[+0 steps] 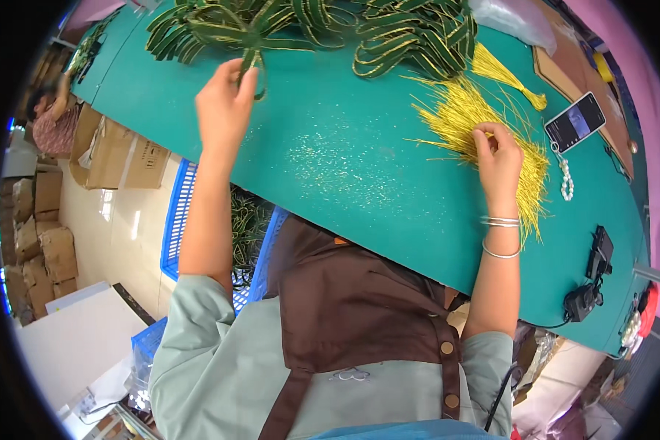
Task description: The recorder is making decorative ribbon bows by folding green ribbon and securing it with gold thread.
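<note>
My left hand (227, 110) is closed in a pinch on a green ribbon bow (252, 51) with gold edges, held over the far left of the table. A ribbon loop hangs below the fingertips, and the bow's top is slightly blurred. On the right, my right hand (500, 154) has its thumb and fingers pinched together at a loose pile of thin gold strands (455, 121). How many strands the fingertips grip is too small to tell. Behind the gold pile lies a heap of similar green ribbon loops (418, 37); more lie behind my left hand.
A green table (330, 198) carries scattered glitter. A tied gold bundle (506, 73), a phone (576, 121) with a beaded strap and a black corded device (590, 282) lie on the right. Below the left edge stands a blue basket (177, 220) holding ribbon pieces. Another person (55, 121) sits beyond cardboard boxes (117, 150).
</note>
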Motion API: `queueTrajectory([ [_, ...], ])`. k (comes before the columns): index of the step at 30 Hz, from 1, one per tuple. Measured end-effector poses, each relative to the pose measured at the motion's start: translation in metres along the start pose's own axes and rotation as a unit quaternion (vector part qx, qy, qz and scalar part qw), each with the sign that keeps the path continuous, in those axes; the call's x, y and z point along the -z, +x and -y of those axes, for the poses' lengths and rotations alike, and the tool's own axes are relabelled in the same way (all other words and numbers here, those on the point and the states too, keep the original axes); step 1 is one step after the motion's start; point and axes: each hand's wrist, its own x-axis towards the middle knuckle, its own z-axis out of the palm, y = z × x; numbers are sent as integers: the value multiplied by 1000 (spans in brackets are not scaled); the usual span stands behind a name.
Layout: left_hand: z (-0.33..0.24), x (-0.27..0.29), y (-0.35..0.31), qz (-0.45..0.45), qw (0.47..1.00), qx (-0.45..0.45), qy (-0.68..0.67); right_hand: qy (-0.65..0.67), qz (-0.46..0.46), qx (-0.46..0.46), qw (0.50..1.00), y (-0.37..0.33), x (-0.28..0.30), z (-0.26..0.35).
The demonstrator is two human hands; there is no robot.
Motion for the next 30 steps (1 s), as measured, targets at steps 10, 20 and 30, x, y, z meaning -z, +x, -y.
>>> queueTrajectory([
  [10,-83,-7,-142,327,879,192,-289,197,4,-116,973,-5,6,-4],
  [20,-99,-11,-118,224,965,-101,-94,56,36,76,995,-19,12,42],
  [30,-86,-42,-110,243,946,-161,-141,85,171,136,972,-44,-4,62],
])
